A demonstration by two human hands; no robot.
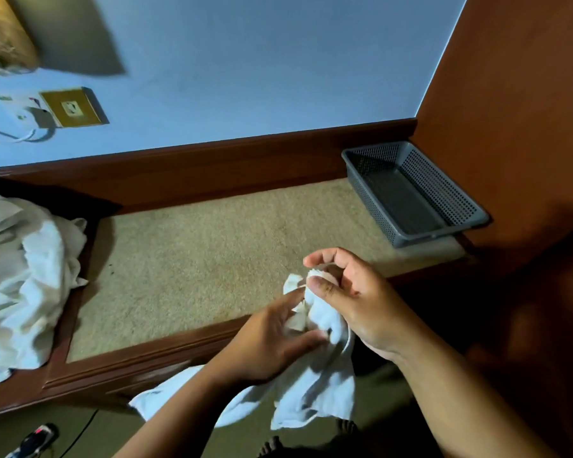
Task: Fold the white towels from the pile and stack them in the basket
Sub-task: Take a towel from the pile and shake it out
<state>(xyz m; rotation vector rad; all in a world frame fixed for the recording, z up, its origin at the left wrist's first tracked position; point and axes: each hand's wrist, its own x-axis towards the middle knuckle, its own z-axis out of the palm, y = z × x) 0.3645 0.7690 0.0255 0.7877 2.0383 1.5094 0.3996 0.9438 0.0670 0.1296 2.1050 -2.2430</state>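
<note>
We saw a beige carpeted ledge (196, 259) with a dark wooden border (146, 355) filling the middle of the frame. The pile of white towels (24, 276) lay crumpled at the left edge, spilling over that border. The grey perforated basket (444, 190) sat at the right in the corner of the ledge, its long axis running from upper left to lower right, well apart from the pile. A brass wall socket (73, 107) showed at upper left and a shoe (33, 441) at lower left. Nothing lay between the hands and the basket. At centre right, the right hand (354, 299) pinched the bunched top of one white towel (315, 385) between thumb and curled fingers. The left hand (272, 342) gripped it just below. The towel hung unfolded, its long axis pointing down-frame, with one flap trailing to the lower left behind the left forearm.
</note>
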